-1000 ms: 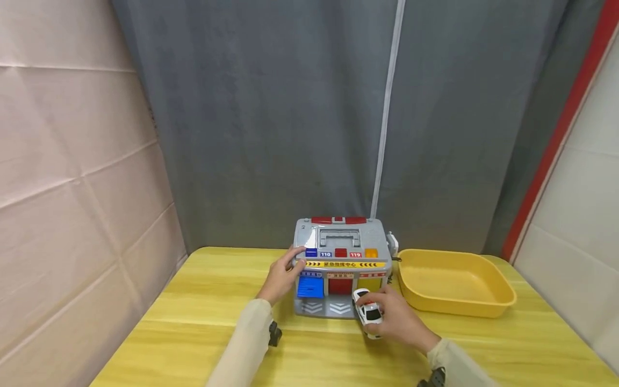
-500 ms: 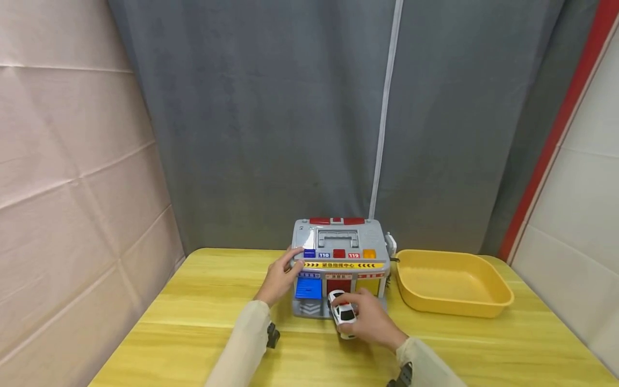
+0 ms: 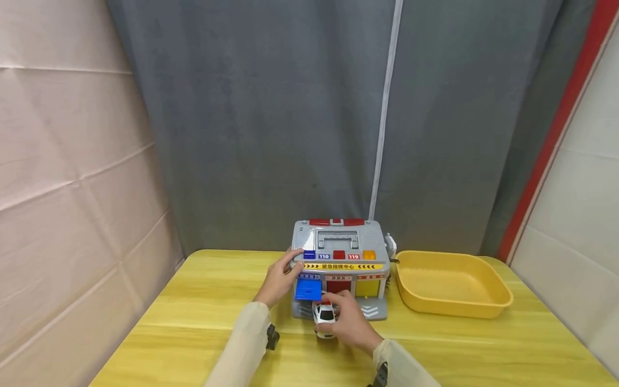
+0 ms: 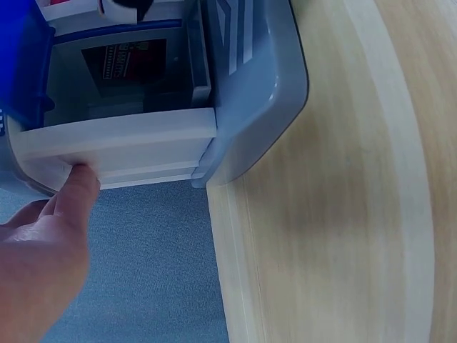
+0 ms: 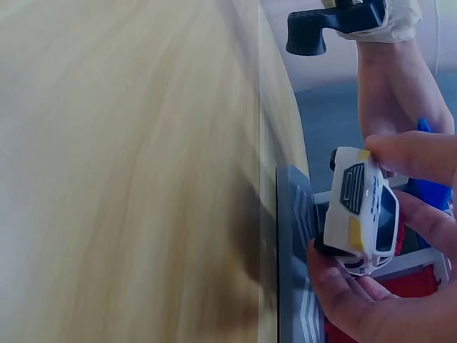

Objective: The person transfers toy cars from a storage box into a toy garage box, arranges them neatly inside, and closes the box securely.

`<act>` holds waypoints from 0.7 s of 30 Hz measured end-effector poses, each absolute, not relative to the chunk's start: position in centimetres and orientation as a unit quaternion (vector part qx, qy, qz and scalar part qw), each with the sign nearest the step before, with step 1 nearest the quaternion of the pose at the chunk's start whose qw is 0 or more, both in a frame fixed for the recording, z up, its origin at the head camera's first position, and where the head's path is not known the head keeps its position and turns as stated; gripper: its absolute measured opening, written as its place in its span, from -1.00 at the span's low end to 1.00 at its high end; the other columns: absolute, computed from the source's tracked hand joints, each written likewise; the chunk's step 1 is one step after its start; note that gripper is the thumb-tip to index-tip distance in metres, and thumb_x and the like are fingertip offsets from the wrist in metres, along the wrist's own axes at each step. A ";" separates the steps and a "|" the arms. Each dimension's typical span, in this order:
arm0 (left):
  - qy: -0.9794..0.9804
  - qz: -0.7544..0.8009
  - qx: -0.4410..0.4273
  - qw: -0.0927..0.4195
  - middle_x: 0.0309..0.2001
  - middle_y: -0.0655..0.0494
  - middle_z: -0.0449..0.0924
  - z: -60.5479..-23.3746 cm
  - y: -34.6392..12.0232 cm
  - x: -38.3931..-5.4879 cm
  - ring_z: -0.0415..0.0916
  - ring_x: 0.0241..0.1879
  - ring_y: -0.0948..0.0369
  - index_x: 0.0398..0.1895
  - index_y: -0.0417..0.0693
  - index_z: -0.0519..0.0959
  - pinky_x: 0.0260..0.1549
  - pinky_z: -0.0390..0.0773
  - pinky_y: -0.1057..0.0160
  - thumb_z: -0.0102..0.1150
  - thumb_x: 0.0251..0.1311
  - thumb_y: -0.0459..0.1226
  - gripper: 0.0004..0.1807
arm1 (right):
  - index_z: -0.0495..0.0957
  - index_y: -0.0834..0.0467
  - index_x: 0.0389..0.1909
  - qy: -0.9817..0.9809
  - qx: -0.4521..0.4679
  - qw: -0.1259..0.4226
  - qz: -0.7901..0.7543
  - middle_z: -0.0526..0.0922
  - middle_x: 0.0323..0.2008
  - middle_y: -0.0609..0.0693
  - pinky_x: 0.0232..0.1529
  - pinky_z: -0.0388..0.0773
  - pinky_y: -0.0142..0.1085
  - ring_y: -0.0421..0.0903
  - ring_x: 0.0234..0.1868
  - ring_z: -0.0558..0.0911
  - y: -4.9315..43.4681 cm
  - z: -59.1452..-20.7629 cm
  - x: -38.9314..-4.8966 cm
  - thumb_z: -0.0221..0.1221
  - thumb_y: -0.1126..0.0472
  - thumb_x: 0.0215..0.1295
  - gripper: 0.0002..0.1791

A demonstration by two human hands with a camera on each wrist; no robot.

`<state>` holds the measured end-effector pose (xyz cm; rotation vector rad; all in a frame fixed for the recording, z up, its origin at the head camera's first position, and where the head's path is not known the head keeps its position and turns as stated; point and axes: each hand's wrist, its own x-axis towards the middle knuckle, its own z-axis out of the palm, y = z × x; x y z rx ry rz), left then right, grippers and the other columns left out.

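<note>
A grey toy garage (image 3: 338, 242) with colored doors stands on the table. Its blue door (image 3: 308, 290) is lifted outward, baring the bay (image 4: 71, 78) behind. My left hand (image 3: 279, 278) grips the roof's left corner, index finger by the blue button, and in the left wrist view a digit presses the side wall. My right hand (image 3: 352, 321) pinches a white toy car (image 3: 324, 316) between thumb and fingers. The car is just in front of the blue door, its nose toward the garage, overlapping the front ramp (image 3: 372, 309). In the right wrist view the car's yellow-cornered end (image 5: 350, 196) shows.
A yellow plastic tray (image 3: 454, 310) sits right of the garage. The red door (image 3: 338, 286) and yellow door (image 3: 368, 288) are down. Grey curtain (image 3: 271, 134) hangs behind the table (image 3: 217, 285), with pale cloth walls at the sides.
My right hand has carried the toy car leftward, from before the yellow door, past the red door, to the blue door. My left hand has stayed on the garage's corner.
</note>
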<state>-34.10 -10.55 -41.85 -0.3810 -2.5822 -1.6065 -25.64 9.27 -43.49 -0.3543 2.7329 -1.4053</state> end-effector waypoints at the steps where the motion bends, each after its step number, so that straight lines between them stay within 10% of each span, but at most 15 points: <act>1: -0.842 -0.524 -0.125 0.038 0.62 -0.04 0.01 -41.8 -10.5 -34.1 0.09 0.57 -0.14 0.39 0.28 0.44 0.48 0.28 -0.13 0.04 0.46 -0.02 -0.54 | 0.58 0.11 0.21 0.882 -0.113 0.025 -0.456 0.44 0.00 0.16 -0.01 0.65 -0.01 0.03 -0.09 0.52 9.1 -43.5 -25.7 0.55 0.14 -0.06 -0.28; 9: -0.842 -0.524 -0.122 0.035 0.62 -0.05 0.00 -41.5 -10.6 -33.8 0.09 0.56 -0.18 0.40 0.30 0.42 0.46 0.28 -0.17 0.02 0.46 0.02 -0.53 | 0.46 0.17 0.35 0.888 -0.124 0.018 -0.443 0.44 0.04 0.16 0.10 0.62 0.05 0.03 -0.01 0.52 8.1 -43.9 -26.2 0.64 0.20 -0.29 0.02; 21: -0.841 -0.527 -0.121 0.031 0.63 -0.05 -0.02 -41.7 -10.6 -33.9 0.08 0.56 -0.16 0.40 0.29 0.42 0.47 0.27 -0.14 0.03 0.46 0.01 -0.53 | 0.53 0.15 0.28 0.906 -0.141 -0.024 -0.398 0.43 0.01 0.11 0.14 0.58 0.01 -0.03 0.00 0.43 7.1 -44.5 -26.6 0.62 0.17 -0.22 -0.10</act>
